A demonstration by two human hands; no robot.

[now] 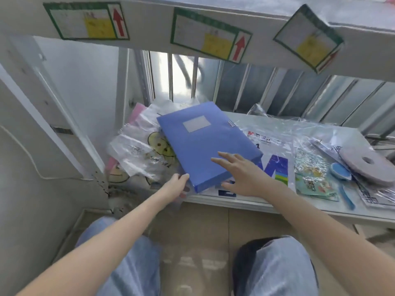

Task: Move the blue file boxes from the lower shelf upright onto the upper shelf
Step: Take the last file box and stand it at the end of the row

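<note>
While flat on shelf | blue file box [208, 144] | left grip [178, 185] clasps near corner

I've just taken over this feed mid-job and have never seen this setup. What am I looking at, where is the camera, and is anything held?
There is no machine: one head-worn camera looks down at a person's bare arms and jeans-clad knees. A blue file box lies flat on the lower shelf, over clear plastic bags. The left hand grips its near corner; the right hand hovers open over its near right edge. To the right lie a blue brush and a grey disc. The upper shelf's front rail carries labels with red arrows.
</note>
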